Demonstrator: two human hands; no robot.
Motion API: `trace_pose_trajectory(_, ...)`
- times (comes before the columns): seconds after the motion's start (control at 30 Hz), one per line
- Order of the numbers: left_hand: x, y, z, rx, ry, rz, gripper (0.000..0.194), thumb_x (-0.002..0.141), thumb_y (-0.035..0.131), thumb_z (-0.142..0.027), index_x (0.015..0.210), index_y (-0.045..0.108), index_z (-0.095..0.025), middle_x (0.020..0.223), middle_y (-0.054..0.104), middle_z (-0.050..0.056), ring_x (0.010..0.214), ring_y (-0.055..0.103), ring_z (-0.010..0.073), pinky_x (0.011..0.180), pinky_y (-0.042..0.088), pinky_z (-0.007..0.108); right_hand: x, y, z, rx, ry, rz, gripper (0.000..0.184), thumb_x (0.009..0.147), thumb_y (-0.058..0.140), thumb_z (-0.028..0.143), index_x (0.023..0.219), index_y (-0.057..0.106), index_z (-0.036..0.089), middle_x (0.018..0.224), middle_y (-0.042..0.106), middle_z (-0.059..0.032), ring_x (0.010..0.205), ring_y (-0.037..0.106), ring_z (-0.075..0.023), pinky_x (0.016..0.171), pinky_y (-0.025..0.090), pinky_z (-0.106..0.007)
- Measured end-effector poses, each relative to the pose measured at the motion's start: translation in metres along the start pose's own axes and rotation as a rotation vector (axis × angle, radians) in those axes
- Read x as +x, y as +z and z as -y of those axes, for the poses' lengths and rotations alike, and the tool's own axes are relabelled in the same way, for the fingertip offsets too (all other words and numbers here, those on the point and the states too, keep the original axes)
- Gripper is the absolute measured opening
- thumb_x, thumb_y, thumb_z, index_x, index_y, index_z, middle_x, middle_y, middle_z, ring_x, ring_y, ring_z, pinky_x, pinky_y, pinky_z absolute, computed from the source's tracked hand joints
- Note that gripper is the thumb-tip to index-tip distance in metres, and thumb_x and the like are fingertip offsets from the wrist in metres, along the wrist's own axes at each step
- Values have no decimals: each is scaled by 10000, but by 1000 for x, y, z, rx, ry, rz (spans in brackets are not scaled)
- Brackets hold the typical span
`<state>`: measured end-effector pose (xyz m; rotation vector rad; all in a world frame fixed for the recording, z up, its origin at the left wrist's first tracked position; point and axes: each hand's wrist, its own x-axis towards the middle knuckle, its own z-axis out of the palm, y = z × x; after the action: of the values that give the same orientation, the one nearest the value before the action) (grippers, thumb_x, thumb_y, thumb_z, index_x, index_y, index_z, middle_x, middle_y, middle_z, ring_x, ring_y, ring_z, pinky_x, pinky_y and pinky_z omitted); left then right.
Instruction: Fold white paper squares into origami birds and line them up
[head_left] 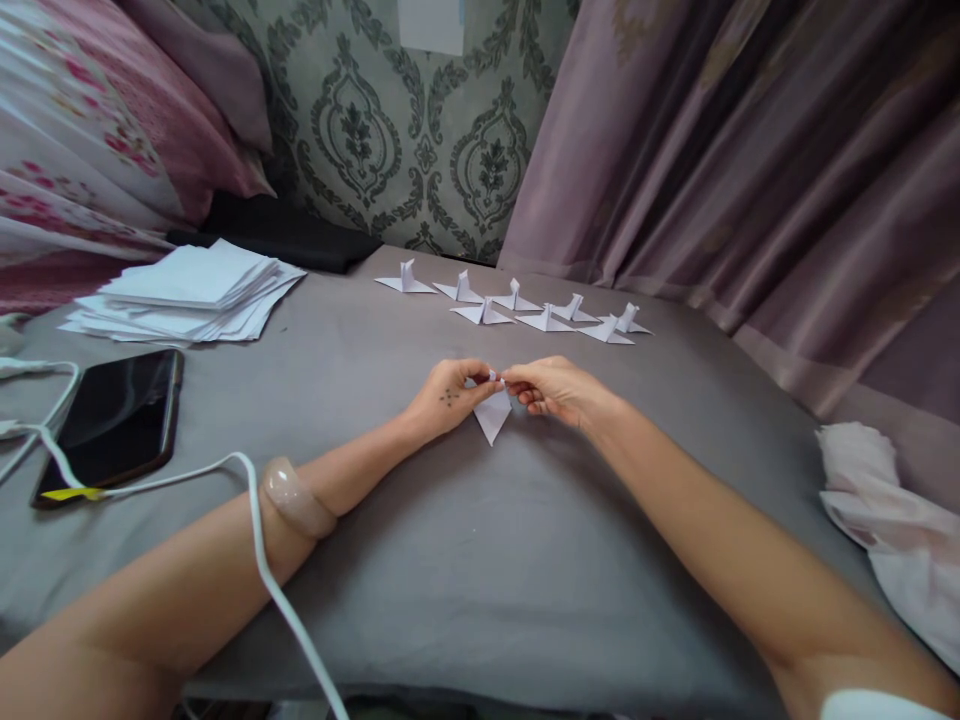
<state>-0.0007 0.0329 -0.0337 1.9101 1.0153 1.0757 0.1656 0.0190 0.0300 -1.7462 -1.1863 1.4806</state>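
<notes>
Between my two hands, low over the grey cloth, is a small folded white paper figure [493, 415], one pointed flap hanging toward me. My left hand [456, 392] pinches its upper part with thumb and forefinger. From the other side, my right hand [553, 388] pinches the small top end of the same paper, its other fingers curled in. The fingertips nearly meet and hide part of the folds. Beyond the hands stand several finished-looking folded paper figures [484, 312] with flat wings and upright middles, set in loose rows.
A stack of white paper sheets [187, 290] lies at the back left, by a black folded cloth [292, 235]. Nearer are a dark phone [120, 415] and a white cable [259, 530] crossing my left forearm. Curtains [645, 150] border the right; pale bunched fabric [885, 510] lies below them.
</notes>
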Motion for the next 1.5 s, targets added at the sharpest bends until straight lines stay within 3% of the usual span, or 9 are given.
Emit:
trace_pose_trajectory(0.27,1,-2,-7,-87,-35,24,229,788,662,-375,826,738,-162,831,749,24,782,629,159,727,465,252,1,-4,-13,149,-64,77,131,697,726,225,633,654,135,605,572,5,535,470,-52,487,407,-168)
trace_pose_trajectory(0.43,1,-3,-10,-100,-78,14,230,765,695,-381,821,750,-164,843,759,25,801,641,163,748,471,251,2,0,-23,185,-158,49,194,668,763,287,611,649,140,578,551,27,511,431,-43,473,374,-175)
trace_pose_trajectory(0.73,0,-2,-13,-93,-89,-1,187,754,709,-353,791,755,-176,802,756,20,784,649,162,736,489,253,-3,2,-23,185,-37,-41,160,705,747,250,650,641,144,642,597,6,505,474,-41,444,409,-159)
trace_pose_trajectory(1.1,-2,-2,-15,-144,-117,7,193,741,728,-358,783,755,-172,806,753,30,791,662,176,748,499,261,-4,-7,-17,140,-17,46,120,699,712,208,643,630,141,642,604,0,527,496,-50,481,429,-170)
trace_pose_trajectory(1.2,-2,-1,-16,-173,-144,8,210,741,729,-375,787,758,-173,798,750,31,767,657,170,720,499,254,-5,-11,-21,68,-94,18,124,705,706,251,667,656,143,690,628,-14,545,503,-60,492,419,-187)
trace_pose_trajectory(1.37,-2,0,-17,-199,-175,-10,211,722,747,-376,780,762,-174,766,743,24,718,643,155,663,489,238,-8,-14,-29,-200,-395,-70,193,722,686,325,848,721,183,733,666,-10,607,544,-98,576,438,-228)
trace_pose_trajectory(1.5,-3,-1,-19,-195,-173,-3,230,724,742,-401,776,765,-179,772,743,26,735,647,161,674,492,241,-5,-13,-35,-369,-528,-133,234,743,666,367,893,725,197,759,695,-19,612,577,-121,583,438,-252)
